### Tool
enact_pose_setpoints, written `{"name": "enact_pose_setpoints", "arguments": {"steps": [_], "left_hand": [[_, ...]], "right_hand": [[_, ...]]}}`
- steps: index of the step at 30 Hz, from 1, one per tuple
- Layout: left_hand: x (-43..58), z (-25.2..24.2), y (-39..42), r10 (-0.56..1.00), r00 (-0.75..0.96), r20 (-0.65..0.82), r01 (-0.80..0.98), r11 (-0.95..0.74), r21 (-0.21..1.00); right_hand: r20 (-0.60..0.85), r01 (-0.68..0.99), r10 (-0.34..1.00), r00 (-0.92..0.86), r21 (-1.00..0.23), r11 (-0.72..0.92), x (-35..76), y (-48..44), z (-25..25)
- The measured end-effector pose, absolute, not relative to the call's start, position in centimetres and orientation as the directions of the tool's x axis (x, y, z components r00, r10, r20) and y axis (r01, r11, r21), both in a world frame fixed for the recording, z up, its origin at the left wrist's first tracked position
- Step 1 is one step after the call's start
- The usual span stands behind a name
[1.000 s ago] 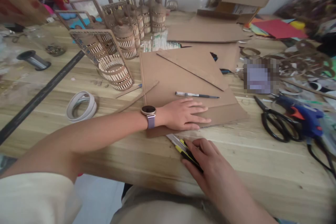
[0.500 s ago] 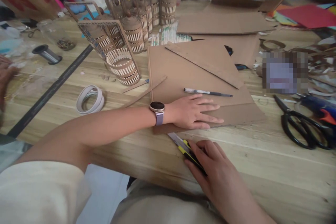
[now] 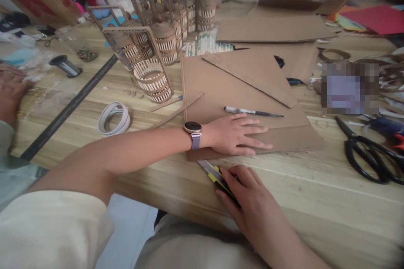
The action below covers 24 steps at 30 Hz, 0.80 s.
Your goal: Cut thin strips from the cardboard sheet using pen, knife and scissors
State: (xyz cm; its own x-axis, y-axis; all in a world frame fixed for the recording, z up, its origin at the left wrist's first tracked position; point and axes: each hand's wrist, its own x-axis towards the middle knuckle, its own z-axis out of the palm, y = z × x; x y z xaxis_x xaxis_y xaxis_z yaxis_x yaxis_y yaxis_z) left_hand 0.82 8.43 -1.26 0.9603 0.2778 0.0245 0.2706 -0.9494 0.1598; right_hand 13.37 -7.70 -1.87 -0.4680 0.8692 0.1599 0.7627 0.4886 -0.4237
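My left hand [image 3: 233,134] lies flat with its fingers spread on a sheet of brown cardboard [image 3: 217,88], and a watch [image 3: 193,128] is on that wrist. Just beyond its fingers a pen [image 3: 252,112] rests on the sheet. My right hand [image 3: 249,195] is closed around a yellow and black utility knife [image 3: 221,180]. The knife's blade is out and points to the upper left, close to the cardboard's near edge. Whether the blade touches the cardboard I cannot tell. A narrow cardboard strip [image 3: 179,109] lies across the sheet's left edge.
Left of the cardboard stand several cardboard lanterns [image 3: 153,82] with handles. Rolls of tape [image 3: 114,118], a dark metal strip [image 3: 71,105] and a wire spool [image 3: 65,66] lie on the left, where another person's hand [image 3: 11,90] shows. Black scissors [image 3: 368,151] lie at the right.
The view has shifted slightly, so most things appear a little farther right. My right hand with the knife has moved slightly left along the cardboard's near edge. My left hand stays on the sheet.
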Motion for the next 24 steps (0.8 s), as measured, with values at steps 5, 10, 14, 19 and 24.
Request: {"name": "enact_pose_setpoints", "arguments": {"steps": [5, 10, 14, 19, 24], "left_hand": [[0.9, -1.1, 8.4, 0.275, 0.961, -0.003, 0.273, -0.952, 0.140], [0.8, -1.2, 8.4, 0.263, 0.964, 0.037, 0.255, -0.955, 0.154], [0.8, -1.5, 8.5, 0.250, 0.966, 0.064, 0.236, -0.956, 0.173], [0.8, -1.6, 8.6, 0.250, 0.964, 0.089, 0.232, -0.957, 0.177], [0.7, -1.5, 8.6, 0.225, 0.971, 0.079, 0.208, -0.961, 0.182]], "right_hand": [[0.142, 0.752, 0.856, -0.497, -0.423, 0.506, 13.2, -7.7, -1.9], [0.171, 0.731, 0.839, -0.517, -0.421, 0.537, 12.8, -7.1, -1.7], [0.155, 0.706, 0.821, -0.549, -0.439, 0.555, 13.3, -6.7, -1.5], [0.110, 0.685, 0.791, -0.602, -0.438, 0.582, 14.0, -5.8, -1.3], [0.058, 0.655, 0.740, -0.670, -0.423, 0.626, 13.9, -5.3, -0.6]]}}
